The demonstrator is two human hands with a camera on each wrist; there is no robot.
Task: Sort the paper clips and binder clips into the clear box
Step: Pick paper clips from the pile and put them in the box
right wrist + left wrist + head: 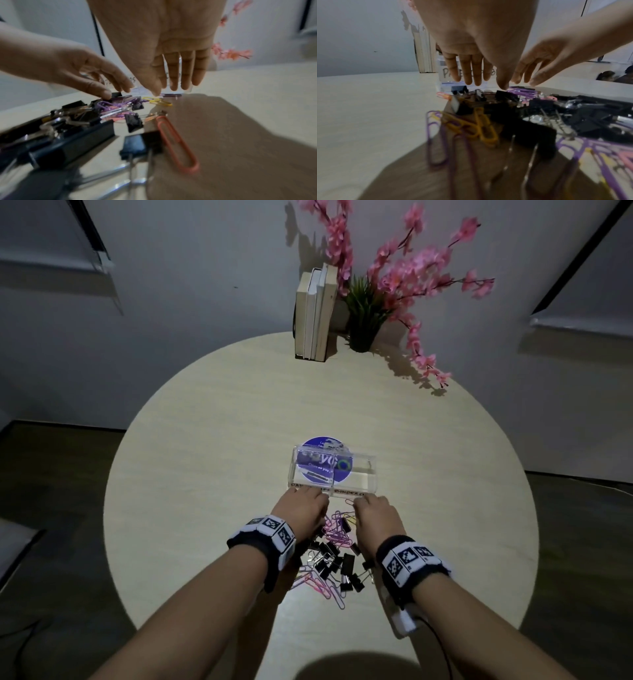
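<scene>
A clear box (356, 470) with two compartments stands mid-table over a blue disc; its front wall (443, 73) carries handwritten labels. Just in front of it lies a heap of black binder clips (346, 565) and coloured paper clips (337, 525). My left hand (303, 503) and right hand (373, 508) hover palm down over the far end of the heap, fingers straight and reaching toward the box front. In the wrist views my left hand's fingers (471, 70) and my right hand's fingers (186, 71) hang above the clips and hold nothing. Yellow paper clips (476, 127) and an orange one (178, 143) lie close by.
The round pale wooden table (205, 474) has several upright books (313, 313) and a plant with pink blossoms (387, 289) at its far edge. A cable (442, 648) trails from my right wrist. Dark floor surrounds the table.
</scene>
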